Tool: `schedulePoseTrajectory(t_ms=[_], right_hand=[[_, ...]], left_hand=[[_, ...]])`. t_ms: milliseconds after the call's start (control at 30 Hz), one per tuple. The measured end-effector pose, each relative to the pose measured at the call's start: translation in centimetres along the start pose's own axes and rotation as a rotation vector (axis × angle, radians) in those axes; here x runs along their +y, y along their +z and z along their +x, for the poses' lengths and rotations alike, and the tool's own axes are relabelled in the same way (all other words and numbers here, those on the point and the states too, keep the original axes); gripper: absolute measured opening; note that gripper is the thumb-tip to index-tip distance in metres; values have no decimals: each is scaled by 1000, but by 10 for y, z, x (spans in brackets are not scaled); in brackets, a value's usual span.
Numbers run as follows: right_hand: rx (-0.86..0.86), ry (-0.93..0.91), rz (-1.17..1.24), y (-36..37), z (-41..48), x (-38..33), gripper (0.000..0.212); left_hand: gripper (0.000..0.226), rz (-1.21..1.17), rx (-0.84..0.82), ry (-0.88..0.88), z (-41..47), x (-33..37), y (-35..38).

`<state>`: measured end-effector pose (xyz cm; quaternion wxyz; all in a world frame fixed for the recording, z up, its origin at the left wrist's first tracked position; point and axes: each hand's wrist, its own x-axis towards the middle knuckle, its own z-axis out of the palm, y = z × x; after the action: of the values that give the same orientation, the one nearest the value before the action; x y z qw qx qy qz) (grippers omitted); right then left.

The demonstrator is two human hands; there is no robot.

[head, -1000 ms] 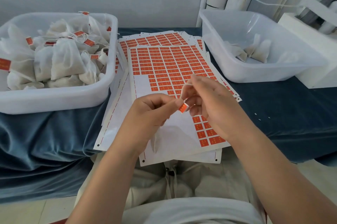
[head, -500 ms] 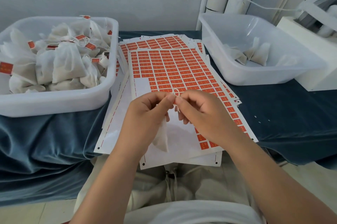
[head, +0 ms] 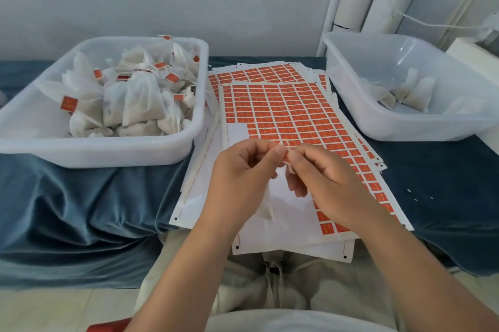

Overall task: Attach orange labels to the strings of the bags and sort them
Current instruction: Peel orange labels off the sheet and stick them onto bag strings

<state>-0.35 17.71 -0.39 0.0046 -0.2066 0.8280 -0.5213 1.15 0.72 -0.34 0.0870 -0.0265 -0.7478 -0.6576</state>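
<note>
Frame centre: left hand [head: 243, 177] and right hand [head: 324, 183] meet fingertip to fingertip, both pinching one orange label [head: 286, 162], of which only a sliver shows. One white bag [head: 266, 207] hangs under the left hand. Behind lie stacked label sheets [head: 283, 113], the top one partly stripped. Two tubs: upper-left tub [head: 108, 153] is heaped with labelled bags [head: 140, 99], count unclear; upper-right tub [head: 405, 129] holds a few plain bags [head: 410, 94].

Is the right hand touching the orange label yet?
Touching. Head view: the right hand pinches the orange label at its fingertips, and the left hand pinches it too.
</note>
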Motion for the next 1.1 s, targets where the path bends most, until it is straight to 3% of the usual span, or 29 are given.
schedulePoseTrajectory(t_ms=[233, 533, 633, 733, 800, 933, 1100], right_hand=[[0, -17, -12, -6, -1, -5, 31], [-114, -6, -144, -4, -2, 0, 28], [-125, -28, -154, -4, -2, 2, 26], [-142, -29, -171, -7, -2, 4, 27], [-141, -30, -173, -9, -2, 7, 31], [-118, -44, -177, -12, -1, 11, 32], [-52, -8, -215, -22, 2, 11, 33]], left_hand=[[17, 39, 179, 75, 40, 45, -56], [22, 165, 462, 363, 182, 108, -161], [23, 348, 381, 371, 208, 98, -177], [16, 644, 47, 137, 209, 64, -180], [17, 784, -87, 1, 202, 39, -178], [21, 636, 47, 51, 196, 36, -173], [17, 579, 183, 287, 178, 77, -150]])
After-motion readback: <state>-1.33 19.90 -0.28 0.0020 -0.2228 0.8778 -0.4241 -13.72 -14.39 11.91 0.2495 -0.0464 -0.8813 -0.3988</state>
